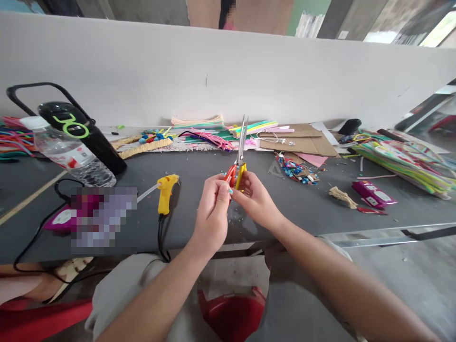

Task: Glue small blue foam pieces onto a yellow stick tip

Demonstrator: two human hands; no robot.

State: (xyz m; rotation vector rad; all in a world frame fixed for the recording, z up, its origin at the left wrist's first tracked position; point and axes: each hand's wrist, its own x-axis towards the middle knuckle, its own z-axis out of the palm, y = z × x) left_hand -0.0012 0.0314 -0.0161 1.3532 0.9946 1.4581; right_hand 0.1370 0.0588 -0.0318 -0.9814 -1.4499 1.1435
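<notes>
A pair of scissors (241,147) points away from me over the dark table, its metal blades slightly apart at the tips. One handle is orange-red, the other yellow. My left hand (213,209) is closed at the orange-red handle, thumb on top. Around the yellow handle, the fingers of my right hand (257,197) are curled. Both thumbs almost meet, and a small turquoise bit (230,191) shows between them; I cannot tell what it is. Fingers partly hide the handles. Left of my hands lies a yellow glue gun (165,194) with a glue stick in it.
A water bottle (76,156) and a black flask (103,147) lean at left. Colourful pipe cleaners (402,161) lie at right, near a purple packet (373,194). Cardboard (302,140) and more bundles line the white partition (142,71). A red stool (233,313) stands below.
</notes>
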